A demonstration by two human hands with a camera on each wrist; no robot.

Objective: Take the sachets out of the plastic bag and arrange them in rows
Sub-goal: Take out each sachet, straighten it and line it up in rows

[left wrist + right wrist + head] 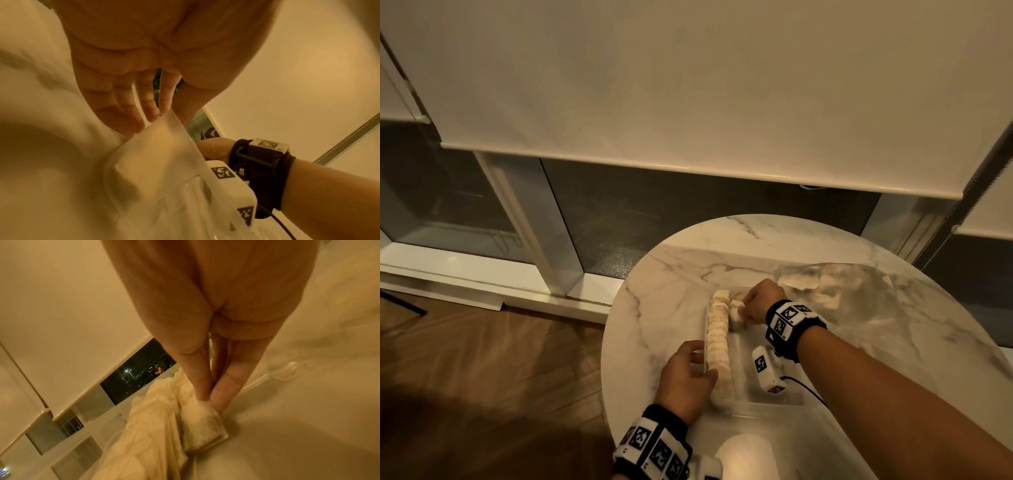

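Note:
A row of pale sachets (pixel 718 342) stands on edge inside a clear plastic container (pixel 741 356) on the round marble table (pixel 674 274). My right hand (pixel 753 305) pinches one sachet (pixel 203 426) between thumb and fingertip, low beside the far end of the row of sachets (pixel 148 426). My left hand (pixel 688 370) holds the container's left wall (pixel 164 146), fingers outside and thumb inside, near the row's near end. The crumpled clear plastic bag (pixel 825 291) lies behind my right hand with several sachets (pixel 799 281) still inside.
The table's left edge drops to a wooden floor (pixel 482 359). A window and lowered blind (pixel 688 85) stand behind the table. A loose string with a tag (pixel 283 369) lies near my right fingers. A cable (pixel 808 390) trails from my right wrist camera.

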